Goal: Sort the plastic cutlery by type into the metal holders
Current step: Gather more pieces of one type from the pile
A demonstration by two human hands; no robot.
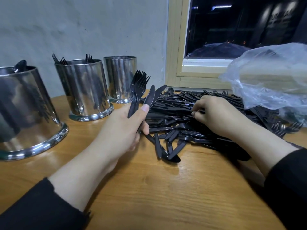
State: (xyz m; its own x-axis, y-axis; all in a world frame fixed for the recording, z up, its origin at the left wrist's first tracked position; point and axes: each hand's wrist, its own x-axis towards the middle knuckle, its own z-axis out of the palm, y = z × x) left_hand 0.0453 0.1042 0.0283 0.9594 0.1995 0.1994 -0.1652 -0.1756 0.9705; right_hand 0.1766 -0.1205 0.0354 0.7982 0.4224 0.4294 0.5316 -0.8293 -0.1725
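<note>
Three shiny metal holders stand in a row along the back left of the wooden worktop [149, 188]. The near-left holder [25, 113] is the closest and shows a dark piece poking above its rim; what type it is cannot be told. The middle holder [83, 90] has fork tines standing up over its rim. The far holder [120, 78] stands just behind it, near the wall, and nothing shows above its rim.

To the right of the holders, the left hand [123, 128] is raised above the worktop, its grip closed around the handles of a bunch of black plastic pieces: several forks [138, 83] fanned upward and two knives [154, 95] angled to the right, the thumb pressing across them.

Next comes the big pile of black cutlery [182, 123], a loose heap of forks, knives and spoons spread over the worktop up to the window frame [179, 47]. The right hand [214, 113] rests on top of this pile, fingers curled down and pinching at a piece in it; which piece cannot be told. Furthest right, a crumpled clear plastic bag [272, 77] lies over the edge of the pile.
</note>
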